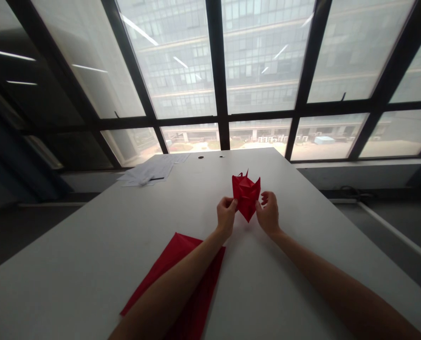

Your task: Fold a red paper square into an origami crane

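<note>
A folded red paper origami figure with pointed tips along its top is held up over the white table. My left hand pinches its left edge between thumb and fingers. Close against the right edge is my right hand, its thumb at the paper and its other fingers apart from the thumb, curved and off the figure. Beneath my left forearm lies a larger red paper sheet, partly covered by the arm.
White papers are spread at the far left of the table, with a dark pen on them. Two small round holes sit near the far edge. Beyond stand tall windows with dark frames.
</note>
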The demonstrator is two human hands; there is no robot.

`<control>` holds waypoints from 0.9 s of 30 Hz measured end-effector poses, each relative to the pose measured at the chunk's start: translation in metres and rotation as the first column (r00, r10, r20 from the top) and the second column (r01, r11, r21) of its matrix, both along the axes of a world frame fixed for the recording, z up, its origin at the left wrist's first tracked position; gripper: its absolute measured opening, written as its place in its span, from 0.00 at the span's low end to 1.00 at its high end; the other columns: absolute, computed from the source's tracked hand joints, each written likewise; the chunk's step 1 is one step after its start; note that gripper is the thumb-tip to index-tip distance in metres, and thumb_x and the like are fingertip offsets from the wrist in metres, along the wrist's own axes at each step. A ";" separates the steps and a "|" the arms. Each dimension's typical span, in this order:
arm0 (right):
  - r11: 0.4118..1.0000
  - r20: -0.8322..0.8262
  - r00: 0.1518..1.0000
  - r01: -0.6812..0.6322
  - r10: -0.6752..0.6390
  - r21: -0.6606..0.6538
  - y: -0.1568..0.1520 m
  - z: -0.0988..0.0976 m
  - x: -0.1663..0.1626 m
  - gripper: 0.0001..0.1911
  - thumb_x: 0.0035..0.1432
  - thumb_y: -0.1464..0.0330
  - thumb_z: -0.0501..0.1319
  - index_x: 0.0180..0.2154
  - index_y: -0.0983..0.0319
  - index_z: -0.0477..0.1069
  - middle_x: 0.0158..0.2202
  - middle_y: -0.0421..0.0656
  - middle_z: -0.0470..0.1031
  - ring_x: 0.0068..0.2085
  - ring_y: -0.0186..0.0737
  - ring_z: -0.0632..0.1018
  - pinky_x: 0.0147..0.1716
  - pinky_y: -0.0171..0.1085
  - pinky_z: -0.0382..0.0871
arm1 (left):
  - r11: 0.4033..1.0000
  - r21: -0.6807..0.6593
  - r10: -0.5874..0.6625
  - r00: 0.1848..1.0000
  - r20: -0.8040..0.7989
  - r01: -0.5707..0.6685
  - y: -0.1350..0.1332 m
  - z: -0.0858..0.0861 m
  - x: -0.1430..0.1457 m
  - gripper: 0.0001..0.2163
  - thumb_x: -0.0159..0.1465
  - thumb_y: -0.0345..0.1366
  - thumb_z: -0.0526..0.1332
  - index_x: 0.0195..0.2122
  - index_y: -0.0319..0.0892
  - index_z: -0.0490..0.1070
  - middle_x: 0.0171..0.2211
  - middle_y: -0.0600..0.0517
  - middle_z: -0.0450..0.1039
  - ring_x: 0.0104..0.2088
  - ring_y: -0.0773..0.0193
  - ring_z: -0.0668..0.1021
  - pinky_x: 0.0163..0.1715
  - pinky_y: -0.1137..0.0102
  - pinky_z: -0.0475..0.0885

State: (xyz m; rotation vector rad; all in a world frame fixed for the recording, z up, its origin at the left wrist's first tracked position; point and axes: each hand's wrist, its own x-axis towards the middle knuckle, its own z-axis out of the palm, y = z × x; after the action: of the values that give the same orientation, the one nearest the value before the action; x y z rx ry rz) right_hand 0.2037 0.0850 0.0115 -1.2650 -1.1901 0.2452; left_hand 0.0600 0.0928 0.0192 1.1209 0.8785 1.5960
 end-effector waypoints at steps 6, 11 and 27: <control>0.992 0.141 0.987 0.091 -0.078 -0.085 0.000 0.006 0.005 0.11 0.58 0.58 0.58 0.33 0.59 0.68 0.33 0.45 0.73 0.31 0.43 0.72 0.29 0.38 0.62 | 0.995 0.050 -0.085 0.995 -0.048 0.087 -0.008 0.007 0.002 0.13 0.57 0.42 0.68 0.29 0.41 0.65 0.24 0.58 0.65 0.25 0.71 0.67 0.27 0.75 0.65; 0.984 -0.148 0.989 -0.001 -0.026 -0.176 0.008 0.004 0.015 0.14 0.51 0.56 0.63 0.24 0.60 0.70 0.22 0.43 0.74 0.24 0.41 0.70 0.24 0.37 0.58 | 0.980 0.061 -0.189 0.981 -0.045 0.192 -0.013 0.011 0.003 0.14 0.57 0.41 0.70 0.27 0.41 0.64 0.23 0.58 0.66 0.24 0.72 0.66 0.26 0.75 0.61; 0.967 -0.460 0.877 -0.223 0.143 -0.125 0.020 -0.003 0.017 0.19 0.51 0.54 0.61 0.29 0.66 0.73 0.23 0.42 0.73 0.24 0.37 0.71 0.23 0.35 0.67 | 0.958 -0.221 -0.094 0.925 0.368 0.185 0.022 -0.006 -0.012 0.11 0.57 0.30 0.67 0.37 0.41 0.67 0.33 0.51 0.76 0.31 0.66 0.79 0.36 0.68 0.75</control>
State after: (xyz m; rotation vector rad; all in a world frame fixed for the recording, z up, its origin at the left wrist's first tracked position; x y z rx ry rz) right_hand 0.2206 0.1048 0.0084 -1.1612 -0.8977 0.7577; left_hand 0.0475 0.1146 0.0129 0.6726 0.7172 1.4591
